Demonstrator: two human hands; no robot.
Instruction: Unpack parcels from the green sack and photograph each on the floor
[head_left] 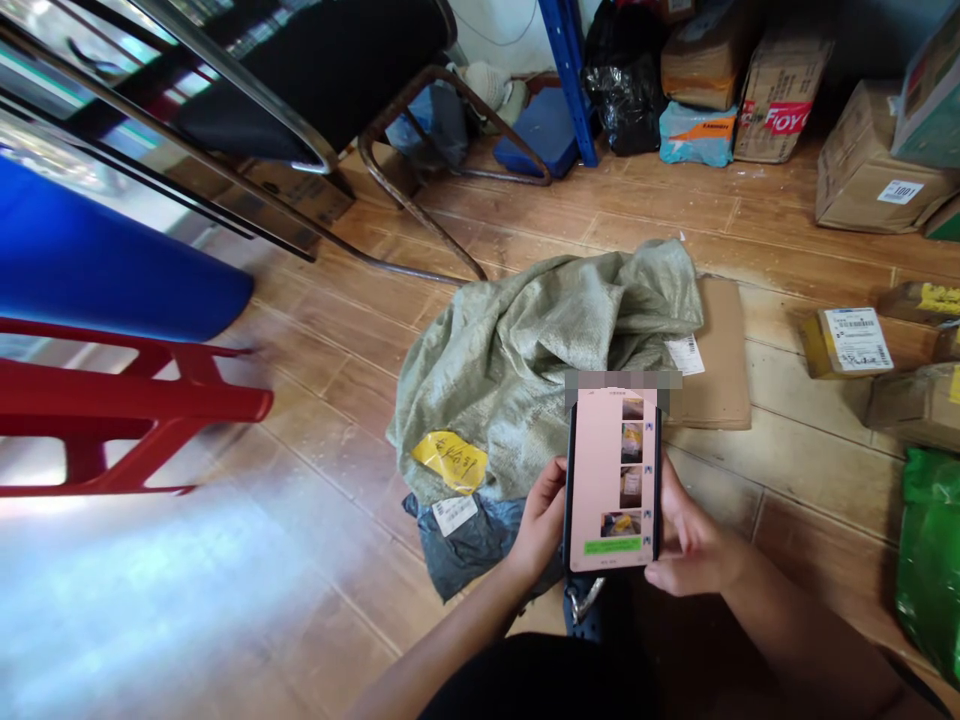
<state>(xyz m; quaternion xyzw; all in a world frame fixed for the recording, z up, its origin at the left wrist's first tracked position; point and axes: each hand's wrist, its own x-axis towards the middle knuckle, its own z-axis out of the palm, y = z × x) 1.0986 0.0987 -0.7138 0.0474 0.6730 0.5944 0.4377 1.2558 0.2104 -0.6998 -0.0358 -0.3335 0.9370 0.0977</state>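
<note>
A smartphone (pixel 596 470) with a lit chat screen is held upright between both hands. My left hand (pixel 541 515) grips its left edge with curled fingers. My right hand (pixel 691 545) holds the right edge, thumb near the lower corner. On the screen are several small pictures and a green message bubble. Just beyond the phone, a crumpled grey-green woven sack (pixel 517 350) lies on the floor, with a yellow handwritten label (pixel 451 460) on it. A dark grey plastic parcel (pixel 472 545) with a white label sticks out from under the sack's near side.
A flat cardboard piece (pixel 724 360) lies right of the sack. Taped boxes (pixel 851 342) and a green bag (pixel 930 560) stand farther right. Parcels (pixel 697 135) line the back by a blue post (pixel 568 80). A red stool (pixel 135 410) and a metal-framed chair (pixel 420 135) are at left.
</note>
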